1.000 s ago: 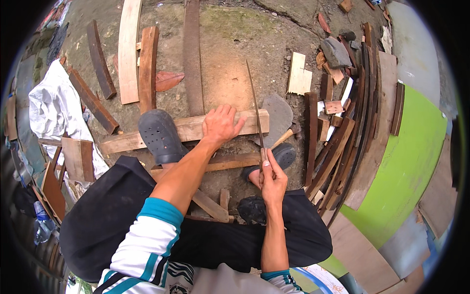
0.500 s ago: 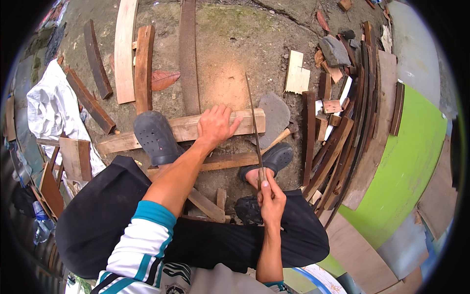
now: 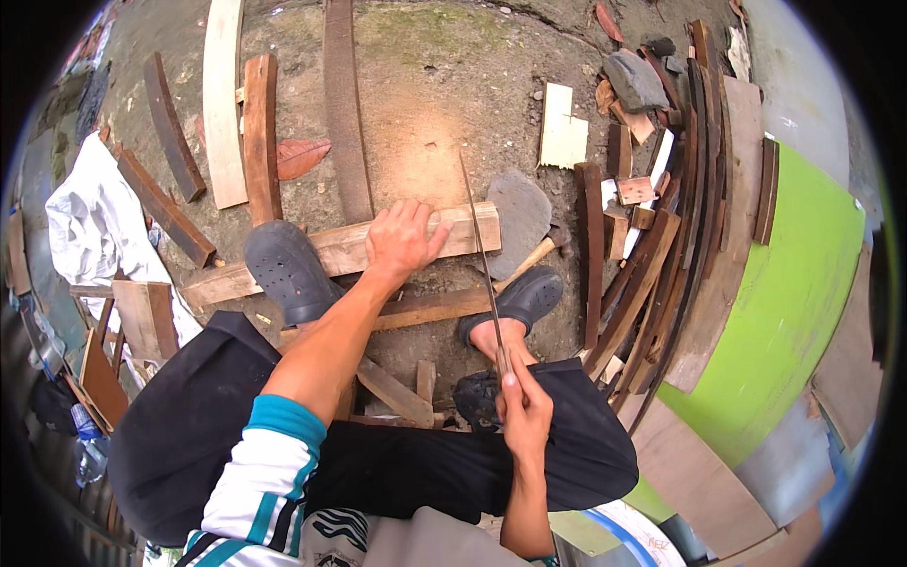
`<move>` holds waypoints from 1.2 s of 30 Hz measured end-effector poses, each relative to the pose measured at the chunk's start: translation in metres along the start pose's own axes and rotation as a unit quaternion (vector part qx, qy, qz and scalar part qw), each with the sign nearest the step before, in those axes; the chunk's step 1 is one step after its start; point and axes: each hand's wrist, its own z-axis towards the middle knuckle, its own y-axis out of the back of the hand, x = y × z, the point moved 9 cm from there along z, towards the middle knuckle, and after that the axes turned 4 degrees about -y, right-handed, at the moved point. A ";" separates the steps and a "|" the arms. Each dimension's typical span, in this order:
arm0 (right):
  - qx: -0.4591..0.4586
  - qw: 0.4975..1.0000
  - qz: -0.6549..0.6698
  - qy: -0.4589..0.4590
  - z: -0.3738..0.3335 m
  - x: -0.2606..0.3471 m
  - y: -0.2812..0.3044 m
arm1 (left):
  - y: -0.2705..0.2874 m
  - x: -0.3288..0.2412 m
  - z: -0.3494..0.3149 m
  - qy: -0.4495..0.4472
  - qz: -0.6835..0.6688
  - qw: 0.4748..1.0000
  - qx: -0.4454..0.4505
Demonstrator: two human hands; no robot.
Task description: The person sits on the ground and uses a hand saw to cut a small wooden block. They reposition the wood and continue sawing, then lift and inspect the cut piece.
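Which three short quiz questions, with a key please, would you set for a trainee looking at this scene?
1. Multiple choice: what grips the saw?
A) Only the left hand
B) Only the right hand
C) Both hands

2. True or false: the left hand is lifted clear of the wooden beam.

3. Fill in: the person's ____ clog covers part of the beam.

Key:
1. B
2. False; it rests on the beam.
3. Left
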 end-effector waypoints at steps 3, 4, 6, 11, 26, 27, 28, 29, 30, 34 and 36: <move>-0.020 0.999 -0.032 -0.023 -0.043 -0.018 0.024 | 0.003 -0.001 0.000 0.016 -0.006 1.000 0.011; -0.018 0.999 -0.039 -0.017 -0.042 -0.021 0.023 | 0.003 -0.001 -0.001 0.022 -0.008 1.000 0.019; -0.018 0.996 -0.091 0.010 -0.009 -0.026 0.011 | -0.003 0.003 0.003 0.011 0.004 1.000 0.010; -0.029 0.999 0.011 0.025 0.028 -0.028 -0.011 | -0.003 -0.003 0.003 -0.005 0.000 1.000 0.021; -0.051 0.968 -0.093 0.227 0.067 0.024 -0.033 | -0.002 -0.006 0.003 0.001 -0.007 1.000 0.023; -0.049 0.971 -0.104 0.209 0.049 0.019 -0.025 | -0.001 -0.007 -0.001 0.003 -0.008 1.000 0.027; -0.040 0.973 -0.118 0.193 0.032 0.016 -0.016 | -0.001 -0.005 0.000 0.006 -0.006 1.000 0.027; -0.031 0.980 -0.118 0.160 0.008 0.005 -0.001 | 0.000 -0.003 0.002 0.010 -0.003 1.000 0.028; -0.015 0.987 -0.110 0.118 -0.011 -0.014 0.011 | 0.000 -0.002 -0.002 0.014 0.006 1.000 0.024; -0.007 0.995 -0.068 0.075 0.009 -0.036 0.006 | -0.002 -0.003 0.000 0.002 0.020 1.000 0.013; -0.004 0.999 -0.020 0.036 0.060 -0.032 -0.022 | -0.004 -0.005 0.000 0.001 0.013 1.000 0.019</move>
